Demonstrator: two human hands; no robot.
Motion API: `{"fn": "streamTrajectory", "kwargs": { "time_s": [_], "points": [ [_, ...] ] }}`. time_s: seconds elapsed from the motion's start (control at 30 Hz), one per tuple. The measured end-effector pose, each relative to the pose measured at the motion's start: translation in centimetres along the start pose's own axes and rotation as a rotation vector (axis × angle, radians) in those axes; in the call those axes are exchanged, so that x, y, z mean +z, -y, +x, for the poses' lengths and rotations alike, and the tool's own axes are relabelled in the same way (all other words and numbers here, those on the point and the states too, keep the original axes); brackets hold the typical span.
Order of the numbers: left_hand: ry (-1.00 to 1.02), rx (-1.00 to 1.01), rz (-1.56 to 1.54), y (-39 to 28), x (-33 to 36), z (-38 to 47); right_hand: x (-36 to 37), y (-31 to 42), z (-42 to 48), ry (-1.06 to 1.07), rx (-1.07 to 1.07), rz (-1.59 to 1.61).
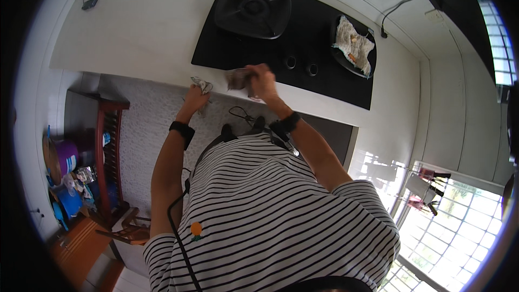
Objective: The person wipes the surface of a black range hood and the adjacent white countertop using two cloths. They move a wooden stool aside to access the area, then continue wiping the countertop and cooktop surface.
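My left hand (197,98) grips a crumpled pale patterned cloth (201,84) just off the front edge of the white countertop (134,28). To its right, my right hand (262,83) is closed on a brownish cloth (240,79), blurred, at the counter edge in front of the black cooktop (259,50). Whether that cloth touches the counter is unclear. Two round knobs, one of them the left knob (290,62), stand on the cooktop near my right hand.
A square black burner cover or pan (253,9) occupies the cooktop's left side. At its right lies a ragged beige cloth (353,44) over a dark burner. A black plug with cable (384,32) and a small dark device (89,4) rest on the counter. A wooden rack (108,154) stands at left.
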State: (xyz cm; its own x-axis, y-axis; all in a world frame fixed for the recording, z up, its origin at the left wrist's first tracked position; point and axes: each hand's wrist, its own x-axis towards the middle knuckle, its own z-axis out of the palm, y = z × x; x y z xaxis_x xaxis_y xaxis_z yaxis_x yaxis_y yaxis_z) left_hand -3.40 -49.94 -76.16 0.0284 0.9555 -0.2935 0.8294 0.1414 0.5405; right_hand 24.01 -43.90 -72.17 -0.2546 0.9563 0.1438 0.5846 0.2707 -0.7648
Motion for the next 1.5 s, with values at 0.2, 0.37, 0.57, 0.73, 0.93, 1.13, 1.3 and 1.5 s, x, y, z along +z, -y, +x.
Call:
{"fn": "streamTrajectory", "kwargs": {
  "time_s": [0.2,0.37,0.57,0.73,0.93,1.13,1.3,1.5],
  "points": [
    [-0.130,-0.209,-0.462,5.9,0.9,-8.4,-2.3,-3.0,-1.0,-0.136,0.228,-0.406],
    [-0.148,-0.485,-0.562,12.6,1.2,-16.7,2.9,-3.2,1.6,-0.183,0.199,-0.549],
    [-0.206,-0.730,-0.898,15.6,3.3,-26.6,7.6,-0.7,7.7,-0.125,0.032,-0.397],
    [-0.162,-0.774,-0.995,16.0,5.9,-31.2,10.3,1.1,8.5,-0.010,-0.189,-0.398],
    [-0.125,-0.743,-0.941,15.2,5.9,-31.4,11.9,6.8,6.5,0.756,-0.212,0.269],
    [-0.253,-0.752,-1.048,14.7,4.4,-32.4,6.4,9.2,7.0,1.028,-0.078,0.511],
    [-0.184,-0.778,-0.997,14.3,7.2,-33.5,4.9,7.0,13.9,0.620,-0.038,0.446],
    [-0.145,-0.816,-1.043,13.6,8.6,-33.1,10.1,2.8,11.2,0.369,-0.306,-0.340]
  ]
}}
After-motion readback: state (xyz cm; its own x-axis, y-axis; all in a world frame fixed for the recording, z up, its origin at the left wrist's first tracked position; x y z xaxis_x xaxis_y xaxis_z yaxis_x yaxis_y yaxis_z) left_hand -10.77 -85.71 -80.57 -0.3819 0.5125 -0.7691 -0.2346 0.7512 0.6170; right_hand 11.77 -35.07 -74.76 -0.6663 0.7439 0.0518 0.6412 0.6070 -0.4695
